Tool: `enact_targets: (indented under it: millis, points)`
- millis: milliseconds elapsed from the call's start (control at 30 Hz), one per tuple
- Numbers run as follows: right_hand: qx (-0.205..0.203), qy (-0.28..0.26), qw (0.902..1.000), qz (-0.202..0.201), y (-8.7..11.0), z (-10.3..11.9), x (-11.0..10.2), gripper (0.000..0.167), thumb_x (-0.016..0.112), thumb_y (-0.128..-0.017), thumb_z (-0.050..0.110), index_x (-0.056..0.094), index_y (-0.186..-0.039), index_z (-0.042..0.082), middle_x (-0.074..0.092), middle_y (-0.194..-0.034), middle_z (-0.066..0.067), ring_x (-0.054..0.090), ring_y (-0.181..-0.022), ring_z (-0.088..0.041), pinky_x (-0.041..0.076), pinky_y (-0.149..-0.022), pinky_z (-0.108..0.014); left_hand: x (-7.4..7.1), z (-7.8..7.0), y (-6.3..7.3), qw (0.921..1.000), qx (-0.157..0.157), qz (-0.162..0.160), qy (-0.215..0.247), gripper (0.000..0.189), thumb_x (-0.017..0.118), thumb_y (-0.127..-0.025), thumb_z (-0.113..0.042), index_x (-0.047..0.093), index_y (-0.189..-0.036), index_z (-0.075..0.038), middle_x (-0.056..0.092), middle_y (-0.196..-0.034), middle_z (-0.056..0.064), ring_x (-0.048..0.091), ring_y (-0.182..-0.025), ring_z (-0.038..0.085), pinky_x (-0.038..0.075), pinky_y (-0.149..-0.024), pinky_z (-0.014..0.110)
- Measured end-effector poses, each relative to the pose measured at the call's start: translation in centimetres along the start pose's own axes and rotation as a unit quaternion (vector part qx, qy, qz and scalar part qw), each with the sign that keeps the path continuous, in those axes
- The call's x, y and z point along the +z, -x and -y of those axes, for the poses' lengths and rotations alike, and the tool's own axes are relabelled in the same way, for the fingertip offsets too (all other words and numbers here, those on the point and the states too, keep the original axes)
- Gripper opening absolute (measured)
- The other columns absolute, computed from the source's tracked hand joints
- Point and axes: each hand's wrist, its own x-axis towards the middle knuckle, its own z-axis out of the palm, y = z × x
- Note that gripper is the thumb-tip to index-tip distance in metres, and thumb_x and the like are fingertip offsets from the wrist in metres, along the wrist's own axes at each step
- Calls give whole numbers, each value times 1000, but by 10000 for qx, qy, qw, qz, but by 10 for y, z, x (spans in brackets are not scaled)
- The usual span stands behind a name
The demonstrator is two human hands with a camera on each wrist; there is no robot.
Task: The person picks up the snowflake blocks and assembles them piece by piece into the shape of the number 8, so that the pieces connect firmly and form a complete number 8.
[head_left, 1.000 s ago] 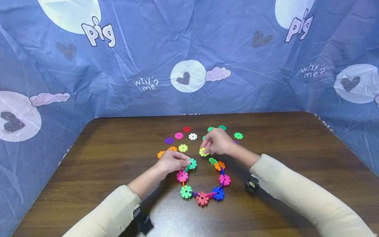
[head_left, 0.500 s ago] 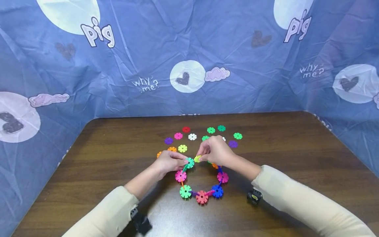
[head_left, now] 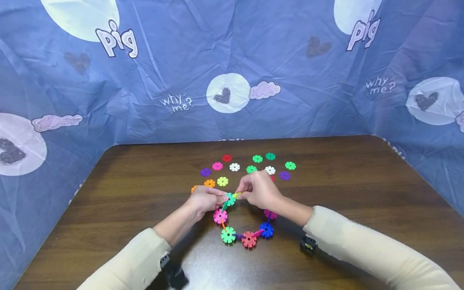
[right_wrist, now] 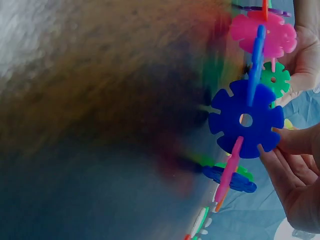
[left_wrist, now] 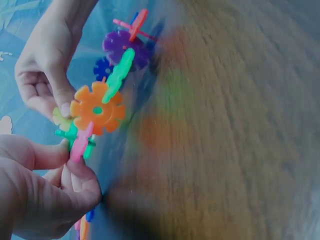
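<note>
My left hand (head_left: pixel 207 199) pinches a teal-green notched plastic disc (head_left: pixel 230 199) at one end of a chain of linked snowflake discs. Between the fingertips of my right hand (head_left: pixel 262 191) is a yellow snowflake disc (head_left: pixel 237 195), held edge-on against the teal one; how deep their slots mesh I cannot tell. The chain curves toward me through a pink disc (head_left: pixel 220 216), a green disc (head_left: pixel 228 235), a red disc (head_left: pixel 249 239) and a blue disc (head_left: pixel 266 230). My right hand hides its other end in the head view. In the left wrist view, both hands meet near an orange disc (left_wrist: pixel 102 111).
Loose snowflake discs lie on the brown table (head_left: pixel 145 209) beyond my hands, among them a red one (head_left: pixel 226 158), a white one (head_left: pixel 234 167), a yellow one (head_left: pixel 222 181) and a purple one (head_left: pixel 284 175). A blue printed cloth (head_left: pixel 290 48) hangs behind the table.
My right hand has moved left and toward me with the yellow disc, bringing it from apart to against the teal disc. My left hand has shifted slightly left, still pinching the teal disc.
</note>
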Motion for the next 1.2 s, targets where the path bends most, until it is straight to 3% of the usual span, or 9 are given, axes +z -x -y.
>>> enact_targets:
  millis: [133,400,600,767,967,1067,1200]
  points:
    - [96,-166,9998,-92,0,-1,2,11,83,-72,6,73,-69,10,73,-67,-2,59,-54,-1,47,-50,-14,2,-1,-1,9998,-113,-155,46,26,65,-88,0,66,-111,11,59,-58,-8,48,-55,2,41,-53,14]
    - [-34,-243,9997,-87,0,-3,5,10,83,-72,7,73,-70,9,73,-67,-2,62,-57,-2,50,-54,-13,1,1,-2,9998,-166,-79,59,25,65,-87,0,67,-111,10,59,-59,-8,49,-56,3,43,-54,15]
    - [91,-410,9981,460,2,-6,-1,10,83,-73,10,73,-72,11,74,-70,-1,64,-61,-3,53,-60,-14,-4,0,0,9985,-65,407,-363,24,66,-87,-2,68,-108,10,68,-72,-3,61,-66,3,57,-70,21]
    - [57,-677,9941,847,-3,-5,-7,10,82,-73,7,73,-75,8,74,-74,-5,67,-67,-6,55,-63,-15,-10,-6,-2,9936,175,690,-882,22,68,-86,-4,70,-105,8,70,-75,-2,62,-70,5,59,-79,28]
    - [188,-893,9852,1453,-16,-10,-23,18,82,-74,9,73,-88,4,76,-87,-11,72,-78,-14,58,-70,-21,-15,-4,-7,9926,258,947,-708,26,66,-88,-3,66,-110,11,69,-76,-5,61,-71,3,58,-83,29]
    - [251,-613,9897,1273,-26,-19,-38,21,80,-78,16,74,-94,4,76,-92,-11,73,-84,-19,59,-75,-28,-15,-2,-8,9938,198,946,-547,27,64,-89,-2,65,-112,12,70,-79,-4,61,-71,3,58,-83,28]
    - [232,232,9952,918,-38,-35,-49,18,75,-83,17,75,-95,5,76,-92,-10,73,-86,-21,59,-79,-34,-16,-2,-8,9943,150,915,-524,27,63,-90,-1,64,-113,12,72,-84,-1,61,-71,3,58,-82,27]
